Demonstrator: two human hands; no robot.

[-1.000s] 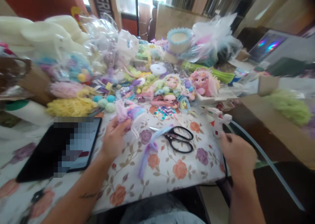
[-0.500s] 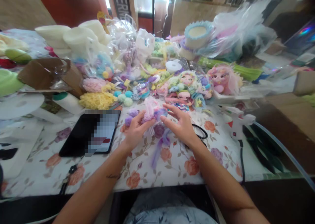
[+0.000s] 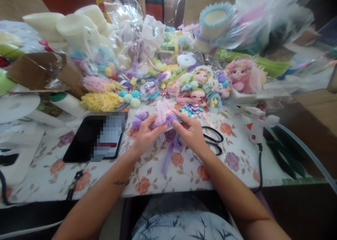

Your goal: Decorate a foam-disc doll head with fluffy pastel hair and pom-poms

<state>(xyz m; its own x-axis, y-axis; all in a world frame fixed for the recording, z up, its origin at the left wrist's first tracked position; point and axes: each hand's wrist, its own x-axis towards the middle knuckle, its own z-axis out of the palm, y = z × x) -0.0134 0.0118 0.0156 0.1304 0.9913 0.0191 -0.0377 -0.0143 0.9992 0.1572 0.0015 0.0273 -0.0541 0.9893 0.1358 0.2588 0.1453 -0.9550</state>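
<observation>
Above the flowered tablecloth (image 3: 147, 183) is a small pink-and-purple fluffy craft piece (image 3: 163, 114) with pale pink strands on top. My left hand (image 3: 146, 133) grips it from the left between thumb and fingers. On the other side my right hand (image 3: 192, 133) pinches its right edge. The palms partly hide the piece, so its exact kind is unclear. A sheer purple ribbon (image 3: 168, 155) lies on the cloth just below. Purple pompoms (image 3: 139, 120) sit beside my left hand, and black-handled scissors (image 3: 214, 141) lie to the right of my right hand.
A tablet (image 3: 81, 136) lies on the left. Shiny sequins (image 3: 191, 110) are heaped beyond my hands, before decorated doll heads (image 3: 201, 76). A white glue gun (image 3: 259, 125) with a cord stands at right. Bags, cardboard boxes (image 3: 34, 73) and cream containers (image 3: 76, 29) crowd the back.
My right hand's spread fingers have closed onto the craft piece. My left hand keeps its grip. The view has tilted down, and more of the scissors and sequins shows.
</observation>
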